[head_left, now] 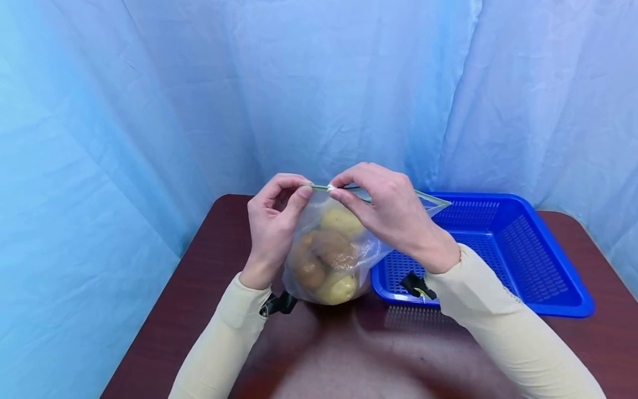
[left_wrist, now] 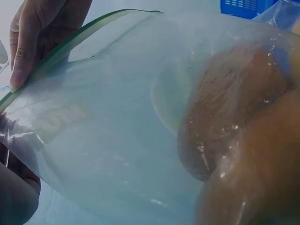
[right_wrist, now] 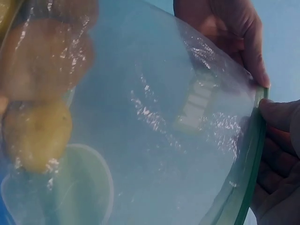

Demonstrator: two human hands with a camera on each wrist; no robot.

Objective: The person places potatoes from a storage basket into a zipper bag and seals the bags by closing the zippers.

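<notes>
Dark table (head_left: 209,277), blue basket (head_left: 558,266) (head view only), 2 hands pinching potato bag (head_left: 329,249) seal, left (head_left: 271,221), right (head_left: 394,213).

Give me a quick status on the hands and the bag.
Left hand and right hand both pinch the zip strip. Bag of potatoes stands on table. Blue basket beside, nothing obstructing.

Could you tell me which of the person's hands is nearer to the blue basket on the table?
The right hand: it pinches the bag's zip strip just left of the blue basket. The left hand pinches the strip farther left, beyond the bag.
</notes>
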